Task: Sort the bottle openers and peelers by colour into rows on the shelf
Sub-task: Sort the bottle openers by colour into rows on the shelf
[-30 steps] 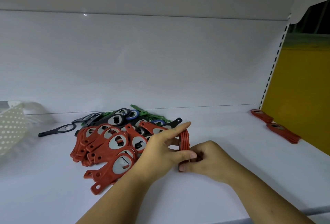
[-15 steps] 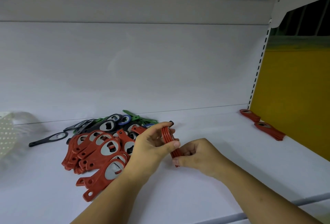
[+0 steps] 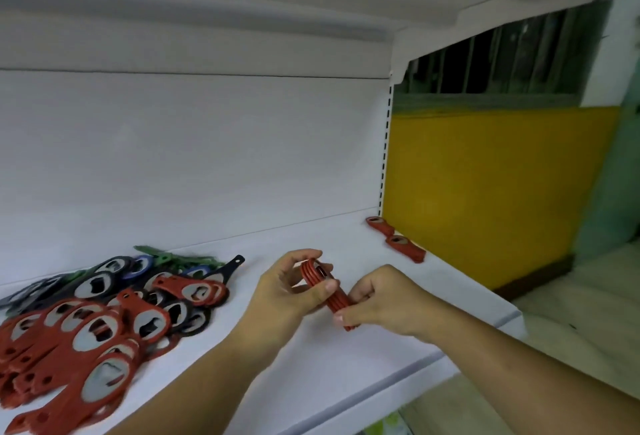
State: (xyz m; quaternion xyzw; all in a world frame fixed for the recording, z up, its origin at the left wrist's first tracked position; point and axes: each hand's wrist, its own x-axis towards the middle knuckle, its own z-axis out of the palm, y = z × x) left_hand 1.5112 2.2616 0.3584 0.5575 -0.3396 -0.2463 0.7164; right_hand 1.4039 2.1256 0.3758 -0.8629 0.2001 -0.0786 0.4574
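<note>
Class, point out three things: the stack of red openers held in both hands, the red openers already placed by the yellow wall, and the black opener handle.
held red stack point(image 3: 320, 284): head view, ridged edge.
placed red openers point(image 3: 405, 247): head view, nearer one's top.
black opener handle point(image 3: 232, 265): head view, shaft.

A white shelf runs under the hands, its pale back panel rising behind them and another white shelf overhead. Beyond the right hand, a slotted upright marks the end of the unit. Past it, to the right, stands a mustard-yellow wall with a dark barred window above. Farther right there is a green wall, and below it a pale floor. The light is soft and even.
</note>
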